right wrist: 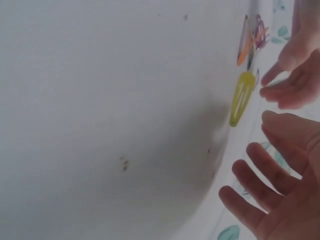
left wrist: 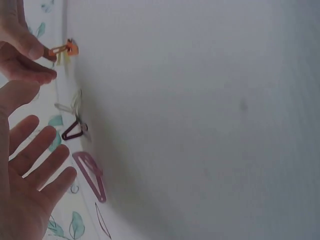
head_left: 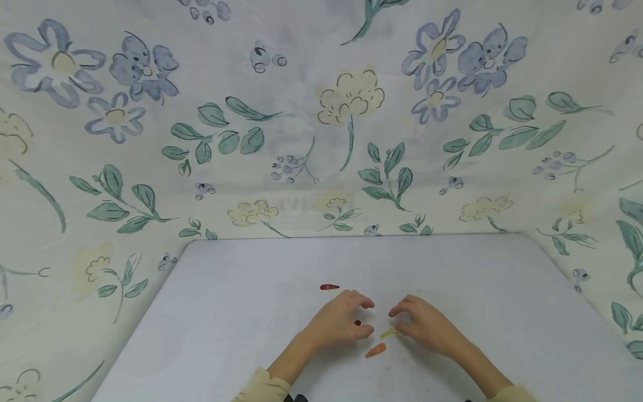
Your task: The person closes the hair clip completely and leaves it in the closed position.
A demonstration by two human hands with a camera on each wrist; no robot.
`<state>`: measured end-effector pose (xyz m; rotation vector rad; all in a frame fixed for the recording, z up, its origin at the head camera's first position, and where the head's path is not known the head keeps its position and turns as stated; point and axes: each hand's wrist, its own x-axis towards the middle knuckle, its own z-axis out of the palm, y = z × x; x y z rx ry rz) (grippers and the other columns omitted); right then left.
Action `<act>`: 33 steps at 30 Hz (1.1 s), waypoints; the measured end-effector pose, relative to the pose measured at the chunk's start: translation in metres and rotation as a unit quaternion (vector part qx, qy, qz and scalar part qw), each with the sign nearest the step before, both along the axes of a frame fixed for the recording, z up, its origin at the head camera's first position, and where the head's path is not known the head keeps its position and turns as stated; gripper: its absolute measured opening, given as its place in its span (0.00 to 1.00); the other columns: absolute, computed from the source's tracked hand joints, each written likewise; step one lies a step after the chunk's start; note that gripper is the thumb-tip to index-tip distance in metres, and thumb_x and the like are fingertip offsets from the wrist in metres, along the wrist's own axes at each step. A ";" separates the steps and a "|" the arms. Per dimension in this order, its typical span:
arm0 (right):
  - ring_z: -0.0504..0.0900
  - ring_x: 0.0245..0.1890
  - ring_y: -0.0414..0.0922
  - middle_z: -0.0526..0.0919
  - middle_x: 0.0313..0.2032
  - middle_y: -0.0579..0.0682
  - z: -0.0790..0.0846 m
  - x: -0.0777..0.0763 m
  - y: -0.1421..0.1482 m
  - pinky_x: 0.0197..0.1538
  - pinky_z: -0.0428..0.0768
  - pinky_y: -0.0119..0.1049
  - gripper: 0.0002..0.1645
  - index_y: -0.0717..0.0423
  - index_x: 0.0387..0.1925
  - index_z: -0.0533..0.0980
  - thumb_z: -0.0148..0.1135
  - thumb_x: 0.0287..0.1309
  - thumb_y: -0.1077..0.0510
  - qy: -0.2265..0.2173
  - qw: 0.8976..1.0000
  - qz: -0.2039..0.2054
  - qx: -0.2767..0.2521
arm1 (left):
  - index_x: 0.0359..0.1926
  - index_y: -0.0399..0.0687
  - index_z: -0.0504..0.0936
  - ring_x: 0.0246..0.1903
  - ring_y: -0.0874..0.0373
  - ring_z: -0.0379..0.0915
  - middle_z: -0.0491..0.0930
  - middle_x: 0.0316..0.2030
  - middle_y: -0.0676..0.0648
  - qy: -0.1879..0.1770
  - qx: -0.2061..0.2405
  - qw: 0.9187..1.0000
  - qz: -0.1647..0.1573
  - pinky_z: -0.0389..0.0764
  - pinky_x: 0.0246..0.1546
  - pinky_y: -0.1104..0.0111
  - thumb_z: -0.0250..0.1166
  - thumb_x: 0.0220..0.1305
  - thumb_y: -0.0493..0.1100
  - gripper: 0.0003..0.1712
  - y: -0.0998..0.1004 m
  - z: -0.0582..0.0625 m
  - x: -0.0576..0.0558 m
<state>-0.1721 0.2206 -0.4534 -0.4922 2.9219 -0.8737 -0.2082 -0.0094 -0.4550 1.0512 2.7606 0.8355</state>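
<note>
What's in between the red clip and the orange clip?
In the head view, the left hand and a small dark thing are between the red clip and the orange clip.

The head view looks forward and down from above, set well back, taking in the smooth white worktop (head_left: 226, 290) and the pale, flower-printed sheet (head_left: 296, 187) beyond. The left wrist view lies close above the worktop beside the left hand (left wrist: 30, 187), turned sideways (the sheet runs down its left edge). The right wrist view, similarly near the right hand (right wrist: 280, 180), turns oppositely, the sheet along its right edge. Both wrist views share the small orange hair clip (left wrist: 65, 49) and both hands.
</note>
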 end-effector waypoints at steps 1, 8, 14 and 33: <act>0.80 0.48 0.49 0.80 0.41 0.43 -0.001 0.002 0.001 0.54 0.77 0.52 0.09 0.50 0.39 0.83 0.69 0.54 0.62 0.004 1.000 0.001 0.000 | 0.51 0.51 0.82 0.49 0.61 0.74 0.80 0.48 0.54 0.001 -0.002 1.000 -0.005 0.77 0.49 0.70 0.68 0.56 0.48 0.20 0.002 -0.001 0.001; 0.79 0.50 0.52 0.80 0.42 0.45 -0.005 0.009 0.004 0.55 0.76 0.54 0.11 0.51 0.38 0.82 0.70 0.51 0.65 0.033 0.999 0.011 0.005 | 0.43 0.54 0.85 0.48 0.64 0.72 0.79 0.45 0.57 0.044 -0.046 0.998 -0.025 0.76 0.44 0.74 0.71 0.52 0.49 0.15 0.014 -0.006 0.004; 0.78 0.51 0.52 0.79 0.45 0.46 -0.013 0.013 0.003 0.53 0.78 0.53 0.12 0.51 0.38 0.82 0.72 0.50 0.64 0.034 0.999 0.012 0.006 | 0.42 0.55 0.86 0.45 0.66 0.72 0.80 0.43 0.59 0.052 -0.052 0.997 -0.027 0.75 0.39 0.76 0.71 0.51 0.49 0.16 0.020 -0.010 0.005; 0.76 0.50 0.48 0.78 0.43 0.43 -0.013 0.020 -0.005 0.46 0.81 0.46 0.11 0.47 0.33 0.81 0.73 0.49 0.64 0.060 0.997 0.010 0.041 | 0.31 0.59 0.88 0.43 0.64 0.71 0.80 0.39 0.58 0.097 -0.101 0.990 -0.031 0.74 0.31 0.77 0.70 0.55 0.45 0.03 0.028 -0.012 0.011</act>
